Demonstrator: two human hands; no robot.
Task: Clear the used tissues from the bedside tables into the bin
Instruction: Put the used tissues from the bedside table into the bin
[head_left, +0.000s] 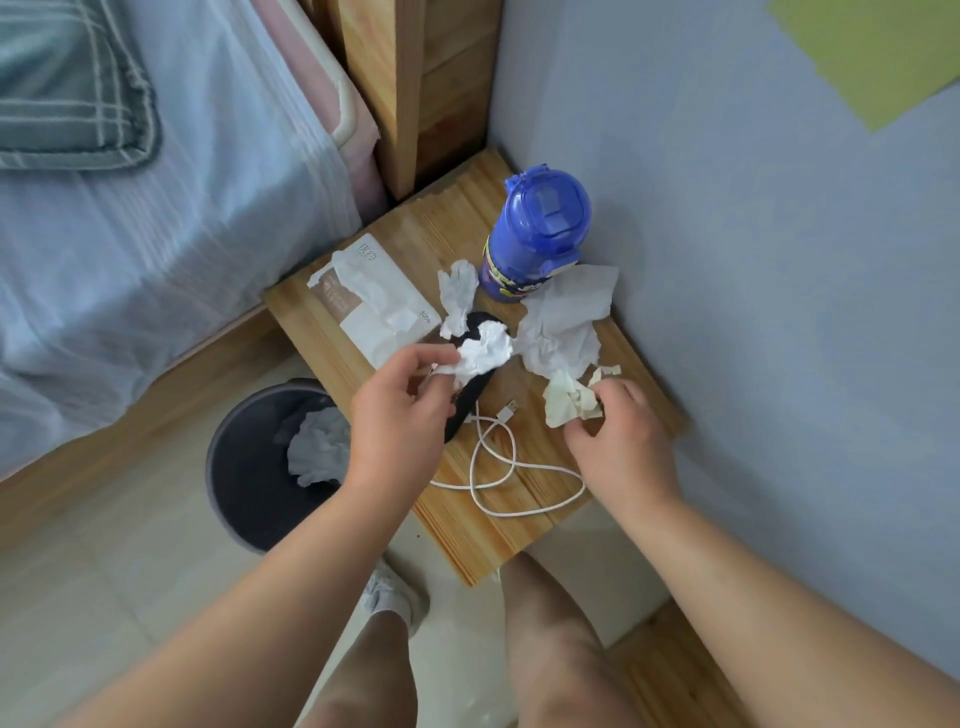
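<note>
A bed (156, 249) with a pale blue sheet fills the left side, and a wooden bedside table (519, 530) stands in the corner between it and the wall. A dark round bin (218, 467) sits on the floor just beside the table's left edge, with one crumpled tissue (317, 447) already inside. On the table stand a blue bottle (535, 234) and a flat tissue pack (363, 296). A large loose tissue (566, 322) lies near the bottle, between and just beyond the two hands. The left hand (400, 410) pinches a white crumpled tissue (483, 353) above a dark object (467, 405). The right hand (623, 436) curls its fingers round a yellowish tissue (569, 400) at the table's right side. A twisted tissue (457, 296) lies beside the bottle, and a white cable (498, 467) loops between the wrists.
</note>
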